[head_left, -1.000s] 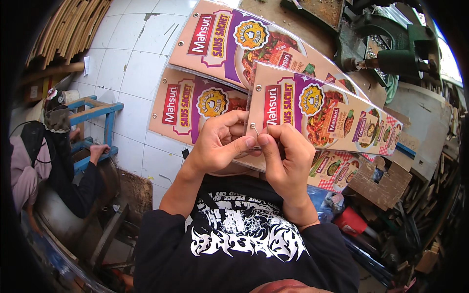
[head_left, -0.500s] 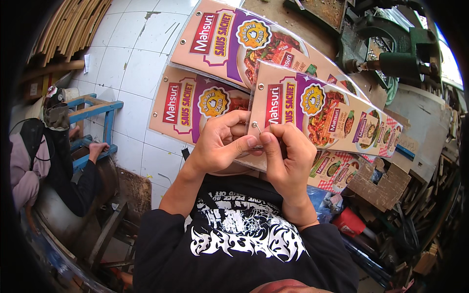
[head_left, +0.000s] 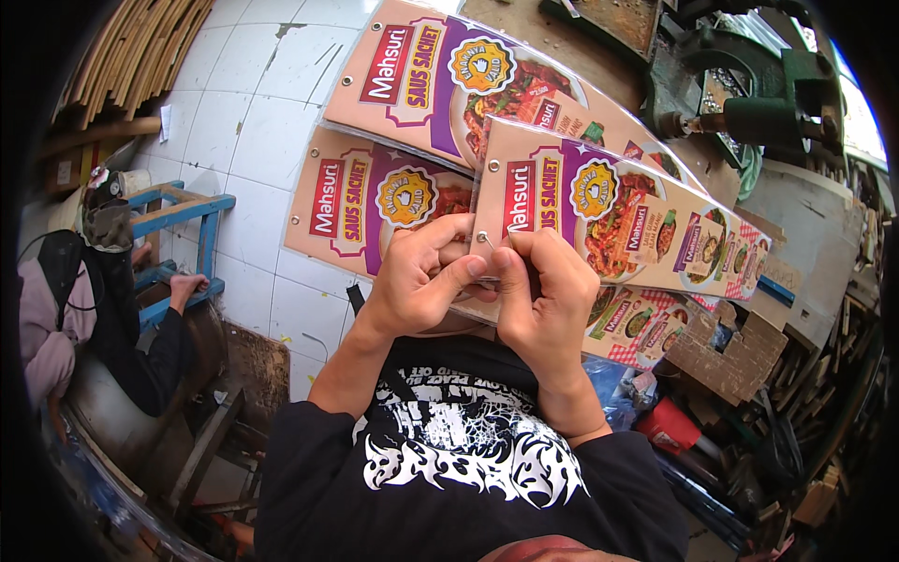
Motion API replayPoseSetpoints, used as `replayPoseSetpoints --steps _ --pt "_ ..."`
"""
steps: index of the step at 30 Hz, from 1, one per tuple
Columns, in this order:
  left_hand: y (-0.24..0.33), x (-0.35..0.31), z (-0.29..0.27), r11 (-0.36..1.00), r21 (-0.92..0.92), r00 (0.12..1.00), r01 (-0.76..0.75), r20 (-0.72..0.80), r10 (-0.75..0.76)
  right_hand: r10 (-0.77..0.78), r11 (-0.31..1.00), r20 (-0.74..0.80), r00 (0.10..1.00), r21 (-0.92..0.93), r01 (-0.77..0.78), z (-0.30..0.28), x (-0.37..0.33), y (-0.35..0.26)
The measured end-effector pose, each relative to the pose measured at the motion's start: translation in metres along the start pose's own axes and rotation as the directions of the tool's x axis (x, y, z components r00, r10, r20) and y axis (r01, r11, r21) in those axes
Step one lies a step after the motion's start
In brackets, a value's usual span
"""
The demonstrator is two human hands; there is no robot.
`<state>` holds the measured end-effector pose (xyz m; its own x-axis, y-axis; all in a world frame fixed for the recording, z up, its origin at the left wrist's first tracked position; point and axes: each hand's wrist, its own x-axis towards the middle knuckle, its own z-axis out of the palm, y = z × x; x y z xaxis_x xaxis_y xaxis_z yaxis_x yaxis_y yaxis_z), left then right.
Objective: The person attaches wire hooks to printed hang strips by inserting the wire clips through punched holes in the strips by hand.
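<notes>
A laminated printed sign with metal eyelets along its left edge lies in front of me, on top of similar signs. Beside its lower eyelet, my left hand is closed at the sign's edge, thumb bent over curled fingers. My right hand pinches a thin pale string or wire at the same eyelet. Its exact material is too small to tell. Two more signs lie beneath, an upper one and a lower one, both with eyelets.
A green metal machine stands at the far right, near a cut board. Wood strips are stacked far left. A blue stool stands at left by a seated person. White tiles cover the floor.
Both hands and the top sign's eyelet edge have shifted slightly left and up. The pinch at the lower eyelet continues.
</notes>
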<state>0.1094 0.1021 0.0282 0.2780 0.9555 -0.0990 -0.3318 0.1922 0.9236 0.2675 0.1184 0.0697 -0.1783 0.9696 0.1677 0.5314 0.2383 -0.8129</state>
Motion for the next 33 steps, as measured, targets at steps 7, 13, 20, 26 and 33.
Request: replayPoseSetpoints --steps 7,13,20,26,33 --pt "-0.001 -0.002 0.0 0.999 0.03 1.0 -0.023 -0.005 0.023 0.005 0.999 -0.015 1.0 -0.035 -0.005 0.006 -0.004 -0.001" --pt "-0.006 -0.002 0.0 0.999 0.037 0.999 -0.037 -0.03 0.038 -0.004 0.996 -0.031 0.999 -0.086 0.001 0.008 -0.006 -0.002" --pt "-0.009 -0.004 0.001 0.999 0.036 0.998 -0.035 -0.044 0.036 0.012 0.999 -0.047 0.999 -0.045 -0.014 0.008 -0.004 -0.001" --pt "-0.004 -0.004 0.007 0.985 -0.164 0.994 0.057 -0.081 -0.071 0.134 0.981 0.02 0.991 0.14 -0.135 0.0 -0.005 0.002" --pt "-0.004 -0.004 0.004 0.991 -0.133 0.999 0.011 -0.047 -0.017 0.074 0.995 0.012 0.997 0.059 -0.075 0.0 -0.003 0.001"
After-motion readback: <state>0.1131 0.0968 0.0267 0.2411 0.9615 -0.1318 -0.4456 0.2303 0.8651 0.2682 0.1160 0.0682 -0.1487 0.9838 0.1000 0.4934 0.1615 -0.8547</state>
